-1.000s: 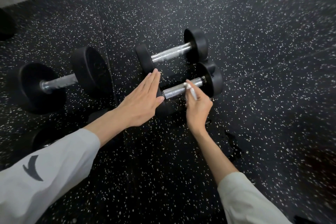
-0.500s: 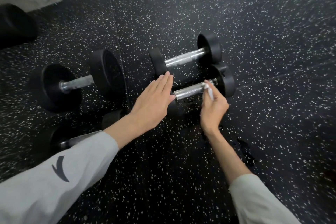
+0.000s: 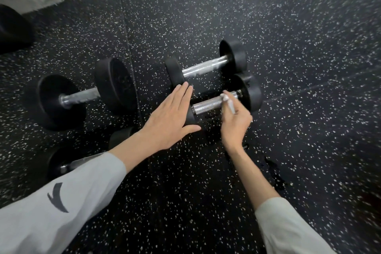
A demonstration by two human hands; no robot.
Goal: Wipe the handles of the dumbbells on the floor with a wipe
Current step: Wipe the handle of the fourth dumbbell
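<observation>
Head view: left hand [image 3: 168, 116], fingers straight, presses the near dumbbell [image 3: 246, 94] on the speckled floor [image 3: 309, 27]; right hand [image 3: 237, 122] pinches a folded white wipe [image 3: 227, 102] against its knurled handle [image 3: 207, 105].

Gym, speckled rubber floor [image 3: 288, 27], dumbbells [image 3: 86, 97]

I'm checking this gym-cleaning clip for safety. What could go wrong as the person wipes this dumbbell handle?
1. The left hand only presses flat on the near dumbbell; its round weight might roll and nip fingers against the far dumbbell right behind.
2. The right hand pinches a small folded wipe, so parts of the handle may get missed.
</observation>
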